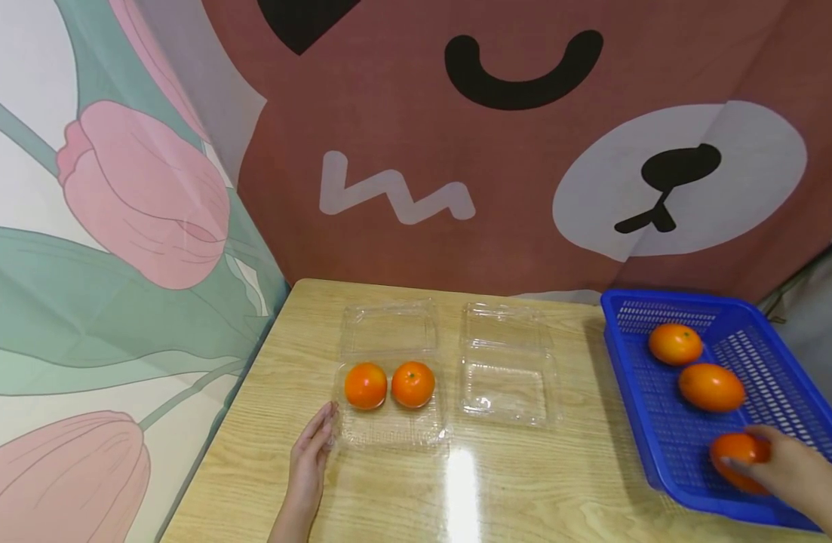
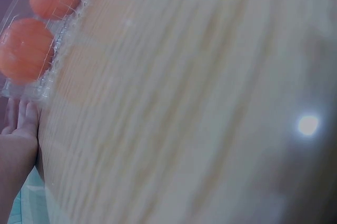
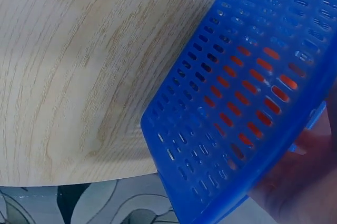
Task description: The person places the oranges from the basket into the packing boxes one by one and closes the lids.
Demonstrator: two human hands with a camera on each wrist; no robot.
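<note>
In the head view my right hand [image 1: 793, 466] reaches over the near end of a blue plastic basket [image 1: 633, 411] and grips an orange [image 1: 728, 452], thumb and fingers round it. Two more oranges lie farther back in the basket, a middle one [image 1: 711, 388] and a far one [image 1: 675, 345]. My left hand [image 1: 310, 452] rests at the left edge of an open clear plastic clamshell box [image 1: 395, 434], fingers fairly straight. Side by side in that box sit a left orange [image 1: 366, 386] and a right orange [image 1: 413, 385]. Through the basket's slots, the right wrist view shows orange skin [image 3: 247, 98].
A second clear clamshell box [image 1: 504, 381], lid folded back, stands between the first box and the basket. All stand on a wood-grain table [image 1: 388, 498]. A printed bear cloth [image 1: 402, 249] hangs behind, a tulip cloth [image 1: 151, 204] at the left.
</note>
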